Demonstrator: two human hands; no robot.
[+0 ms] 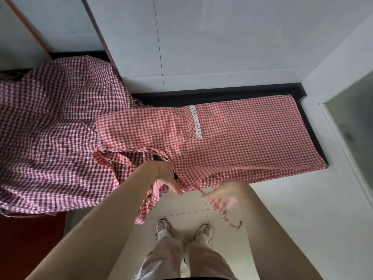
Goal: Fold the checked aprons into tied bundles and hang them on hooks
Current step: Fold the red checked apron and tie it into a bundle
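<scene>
A red-and-white checked apron [232,142] with a lace-trimmed pocket lies spread flat on the black counter [222,93]. Its near edge and straps hang over the front. My left hand [167,176] presses on the apron's near-left edge, where a strap loops around the wrist. My right hand [222,199] is blurred just below the apron's near edge, fingers spread, with a thin apron tie [230,221] trailing across it. A darker maroon checked apron [50,138] lies rumpled on the left.
White tiled wall [222,37] rises behind the counter. A white ledge with a glass pane [353,122] stands at the right. A red surface [30,239] shows at lower left. My feet in white shoes stand on pale floor tiles [181,209].
</scene>
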